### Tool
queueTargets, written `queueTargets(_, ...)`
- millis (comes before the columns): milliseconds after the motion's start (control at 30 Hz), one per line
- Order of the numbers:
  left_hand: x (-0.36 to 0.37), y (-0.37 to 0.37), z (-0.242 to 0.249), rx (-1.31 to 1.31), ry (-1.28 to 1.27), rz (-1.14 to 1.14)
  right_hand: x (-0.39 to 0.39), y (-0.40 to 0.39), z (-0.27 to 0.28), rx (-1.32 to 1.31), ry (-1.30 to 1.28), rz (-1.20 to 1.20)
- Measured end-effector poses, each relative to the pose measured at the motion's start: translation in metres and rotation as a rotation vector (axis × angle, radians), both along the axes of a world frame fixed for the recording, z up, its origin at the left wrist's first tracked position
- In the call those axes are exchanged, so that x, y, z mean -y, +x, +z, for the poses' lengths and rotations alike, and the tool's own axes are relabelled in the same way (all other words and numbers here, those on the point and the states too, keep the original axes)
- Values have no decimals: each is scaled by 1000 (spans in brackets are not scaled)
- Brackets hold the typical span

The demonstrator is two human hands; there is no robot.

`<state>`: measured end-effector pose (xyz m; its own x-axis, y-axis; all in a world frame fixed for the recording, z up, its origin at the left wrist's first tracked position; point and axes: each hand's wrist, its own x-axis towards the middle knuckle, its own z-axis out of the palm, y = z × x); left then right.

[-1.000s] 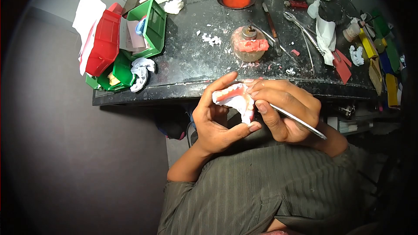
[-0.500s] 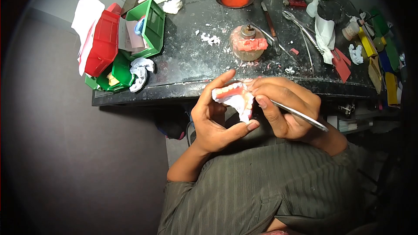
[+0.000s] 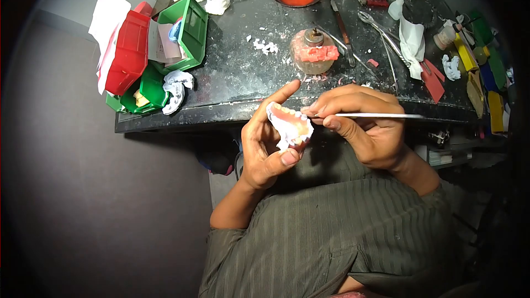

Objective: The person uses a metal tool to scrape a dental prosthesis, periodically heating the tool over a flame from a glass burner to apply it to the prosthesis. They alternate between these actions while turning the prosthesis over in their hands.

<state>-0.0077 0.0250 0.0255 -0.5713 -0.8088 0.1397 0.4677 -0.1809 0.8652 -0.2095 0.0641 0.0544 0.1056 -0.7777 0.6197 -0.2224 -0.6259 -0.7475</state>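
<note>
An arched white-and-pink dental model is gripped by the left hand, its right edge faced by a slender silvery tool pinched level in the right hand.

Chalky cast, smooth metal tool
</note>
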Motion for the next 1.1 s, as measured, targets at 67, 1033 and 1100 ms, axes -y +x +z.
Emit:
queueTargets(67,0,1,1,9,11,-14,-5,5,-2,115,96,16)
queueTargets(1033,1,0,-3,28,-1,-20,-3,3,-10,95,62,-44)
queueTargets(1100,1,0,-3,23,-1,-15,-3,1,-9,64,49,-34)
